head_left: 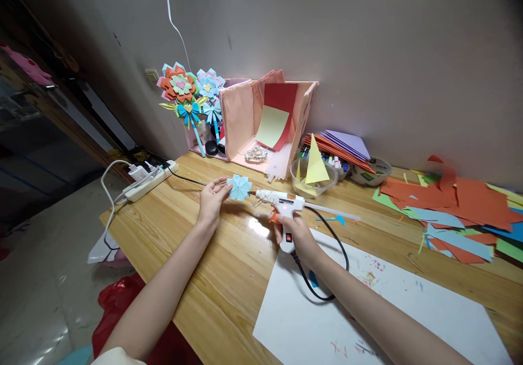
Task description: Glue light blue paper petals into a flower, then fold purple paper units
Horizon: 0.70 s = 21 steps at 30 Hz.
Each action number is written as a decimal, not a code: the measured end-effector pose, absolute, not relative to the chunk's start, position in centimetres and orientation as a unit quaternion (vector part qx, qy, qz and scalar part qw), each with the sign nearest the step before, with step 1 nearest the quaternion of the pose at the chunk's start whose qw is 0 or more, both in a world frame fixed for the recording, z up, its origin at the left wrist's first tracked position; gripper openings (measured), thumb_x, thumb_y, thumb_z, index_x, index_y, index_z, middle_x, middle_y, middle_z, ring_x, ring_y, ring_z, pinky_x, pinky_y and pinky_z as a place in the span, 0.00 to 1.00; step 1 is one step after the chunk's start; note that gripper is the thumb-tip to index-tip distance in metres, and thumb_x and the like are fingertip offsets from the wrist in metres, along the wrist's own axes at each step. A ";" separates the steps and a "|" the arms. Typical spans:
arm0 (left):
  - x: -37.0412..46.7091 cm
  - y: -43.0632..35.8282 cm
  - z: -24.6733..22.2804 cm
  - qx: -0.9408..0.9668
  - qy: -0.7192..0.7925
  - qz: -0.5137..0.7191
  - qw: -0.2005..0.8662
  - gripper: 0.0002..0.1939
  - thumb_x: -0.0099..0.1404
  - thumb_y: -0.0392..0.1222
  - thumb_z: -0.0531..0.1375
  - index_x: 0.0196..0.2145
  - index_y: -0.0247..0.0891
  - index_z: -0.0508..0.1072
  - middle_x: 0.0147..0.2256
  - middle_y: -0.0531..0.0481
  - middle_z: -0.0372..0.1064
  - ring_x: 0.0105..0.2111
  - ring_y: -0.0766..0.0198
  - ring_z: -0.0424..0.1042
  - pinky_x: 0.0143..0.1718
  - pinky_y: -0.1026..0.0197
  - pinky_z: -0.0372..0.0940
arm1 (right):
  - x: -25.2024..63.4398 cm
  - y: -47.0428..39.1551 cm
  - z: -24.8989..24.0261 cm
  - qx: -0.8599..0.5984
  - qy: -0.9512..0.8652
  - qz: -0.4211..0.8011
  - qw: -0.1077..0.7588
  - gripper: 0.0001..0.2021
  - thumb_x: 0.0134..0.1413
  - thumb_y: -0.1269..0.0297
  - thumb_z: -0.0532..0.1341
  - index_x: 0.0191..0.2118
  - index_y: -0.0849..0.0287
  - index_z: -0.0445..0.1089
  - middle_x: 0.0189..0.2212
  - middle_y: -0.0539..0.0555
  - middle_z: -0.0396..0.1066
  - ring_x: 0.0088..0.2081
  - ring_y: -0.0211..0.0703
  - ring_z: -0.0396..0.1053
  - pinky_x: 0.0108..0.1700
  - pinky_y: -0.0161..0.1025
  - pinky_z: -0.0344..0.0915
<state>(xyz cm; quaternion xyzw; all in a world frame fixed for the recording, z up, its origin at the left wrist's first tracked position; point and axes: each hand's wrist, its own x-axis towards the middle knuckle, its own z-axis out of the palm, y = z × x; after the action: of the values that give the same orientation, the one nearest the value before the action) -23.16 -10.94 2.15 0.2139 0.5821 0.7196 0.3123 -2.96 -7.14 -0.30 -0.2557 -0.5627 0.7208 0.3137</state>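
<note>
A light blue folded paper flower (239,187) is pinched at its left edge by my left hand (212,200). My right hand (295,233) is wrapped round the handle of a white glue gun (281,200), with fingers at its orange trigger. The gun's nozzle points left, close to the flower's right edge; whether they touch I cannot tell. A clear glue stick (333,211) juts from the gun's back, and its black cord loops over a white sheet (368,305).
Behind stand paper flowers (180,84) and a pink box (241,120). A clear bowl (314,188) holds yellow paper. Coloured scraps (449,201) lie at the right on the wooden table (216,289). A power strip (151,182) sits at the left edge.
</note>
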 end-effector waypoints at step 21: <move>-22.7 -11.0 2.6 0.215 0.582 0.728 0.291 0.25 0.39 0.42 0.70 0.35 0.33 0.67 0.30 0.49 0.72 0.28 0.67 0.71 0.32 0.66 0.64 | -3.1 -7.2 -0.1 -0.253 -0.564 0.721 0.312 0.13 0.50 0.56 0.54 0.32 0.63 0.65 0.10 0.46 0.60 0.15 0.36 0.57 0.21 0.34 0.52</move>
<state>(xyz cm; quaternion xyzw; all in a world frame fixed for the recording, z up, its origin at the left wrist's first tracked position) -22.71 -10.97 2.61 0.2155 0.5821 0.7282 0.2906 -3.05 -7.21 -0.07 -0.2525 -0.5643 0.7214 0.3120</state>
